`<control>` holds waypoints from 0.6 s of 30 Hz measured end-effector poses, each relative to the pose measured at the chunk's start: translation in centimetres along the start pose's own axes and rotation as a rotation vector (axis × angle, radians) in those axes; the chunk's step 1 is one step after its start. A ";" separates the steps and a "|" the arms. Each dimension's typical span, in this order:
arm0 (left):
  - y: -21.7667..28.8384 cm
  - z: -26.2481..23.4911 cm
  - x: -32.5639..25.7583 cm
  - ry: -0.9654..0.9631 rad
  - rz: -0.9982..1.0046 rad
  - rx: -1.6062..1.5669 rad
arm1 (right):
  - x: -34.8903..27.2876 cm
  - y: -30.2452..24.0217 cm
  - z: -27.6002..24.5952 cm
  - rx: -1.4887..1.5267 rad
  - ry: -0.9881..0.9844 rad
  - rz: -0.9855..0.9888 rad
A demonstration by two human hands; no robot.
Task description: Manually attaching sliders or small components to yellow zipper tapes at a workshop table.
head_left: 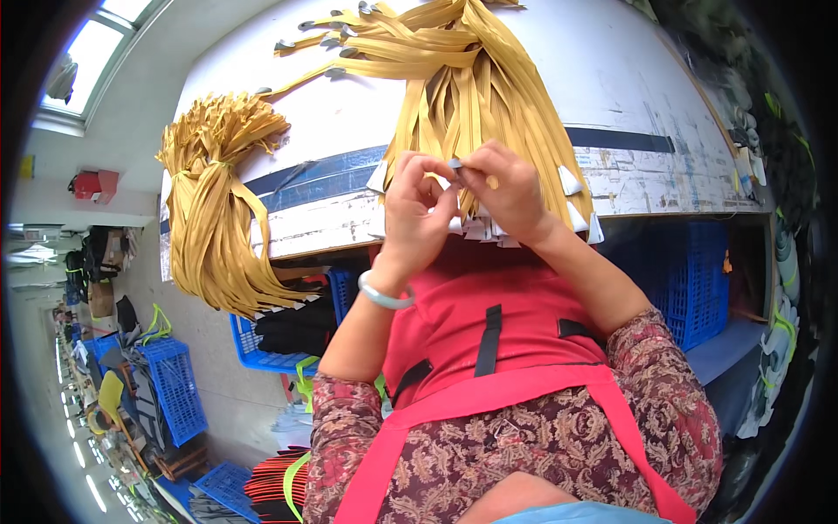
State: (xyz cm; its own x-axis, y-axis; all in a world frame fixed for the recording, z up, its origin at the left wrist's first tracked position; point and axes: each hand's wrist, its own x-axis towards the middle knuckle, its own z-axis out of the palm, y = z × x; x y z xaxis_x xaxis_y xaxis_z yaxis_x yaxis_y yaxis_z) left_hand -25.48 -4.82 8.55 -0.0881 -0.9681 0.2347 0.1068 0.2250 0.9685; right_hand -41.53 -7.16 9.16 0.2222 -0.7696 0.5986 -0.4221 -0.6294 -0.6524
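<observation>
My left hand (417, 210) and my right hand (508, 188) meet at the table's near edge, fingertips almost together. Between them is a small grey piece (455, 164), pinched by my right thumb and forefinger. The left fingers are closed against its other side; whether they grip the same piece is hard to see. Behind and under my hands lies a large bundle of gold tape strips (471, 96), with white tabs (572, 181) at the near ends. Several strips fan out to the left, tipped with grey ends (336, 72).
A second tied bundle of gold strips (209, 210) hangs over the table's left edge. The white table (624, 79) carries a dark blue stripe (620, 140). Blue crates stand below, one at the right (694, 288) and one at the left (262, 345). More crates (175, 384) are on the floor.
</observation>
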 end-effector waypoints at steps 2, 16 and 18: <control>1.3 -1.5 -0.1 -0.153 -0.237 -0.425 | -0.2 0.4 -1.2 0.265 -0.062 0.130; -0.1 -2.6 -0.7 -0.173 0.145 0.203 | -1.4 -0.9 -2.3 0.560 -0.249 0.504; -0.3 -2.5 -1.2 -0.146 0.176 0.217 | -2.0 -0.4 -2.6 0.578 -0.233 0.558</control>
State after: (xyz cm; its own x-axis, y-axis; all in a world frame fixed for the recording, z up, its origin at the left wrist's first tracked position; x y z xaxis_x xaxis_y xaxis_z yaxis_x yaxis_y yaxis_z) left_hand -22.95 -4.01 7.74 -0.2299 -0.8898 0.3942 -0.0790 0.4208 0.9037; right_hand -44.10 -5.11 9.44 0.3172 -0.9472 0.0474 -0.0212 -0.0571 -0.9981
